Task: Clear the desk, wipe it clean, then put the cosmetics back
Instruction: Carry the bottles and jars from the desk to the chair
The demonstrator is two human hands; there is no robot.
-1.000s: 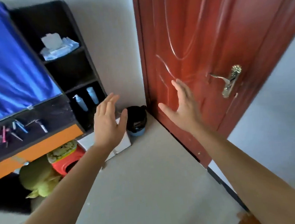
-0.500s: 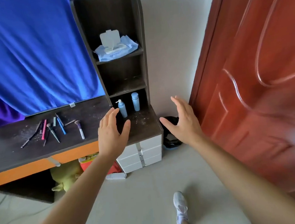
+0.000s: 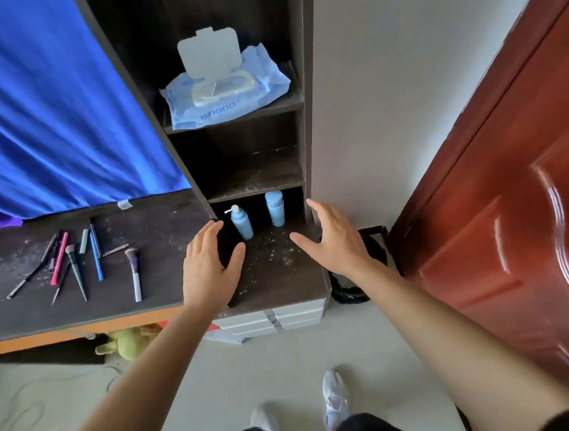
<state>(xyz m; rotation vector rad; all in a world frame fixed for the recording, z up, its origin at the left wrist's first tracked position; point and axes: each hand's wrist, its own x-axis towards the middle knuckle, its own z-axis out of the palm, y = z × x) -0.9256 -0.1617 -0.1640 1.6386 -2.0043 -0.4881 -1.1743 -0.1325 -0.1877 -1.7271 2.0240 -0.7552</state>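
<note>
We hold left hand [image 3: 209, 273] and right hand [image 3: 337, 241] out, fingers straight, gripping nothing, either side of the pump bottle [image 3: 241, 223] on the dusty desk [image 3: 160, 233].

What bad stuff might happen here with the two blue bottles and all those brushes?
The pump bottle and capped bottle stand upright, close together in the low cubby just beyond the open left hand and right hand; a clumsy reach might tip one over. The brushes and pencils lie loose on the desk, so some could roll off its front edge. Moving things may also spread the white crumbs.
</note>
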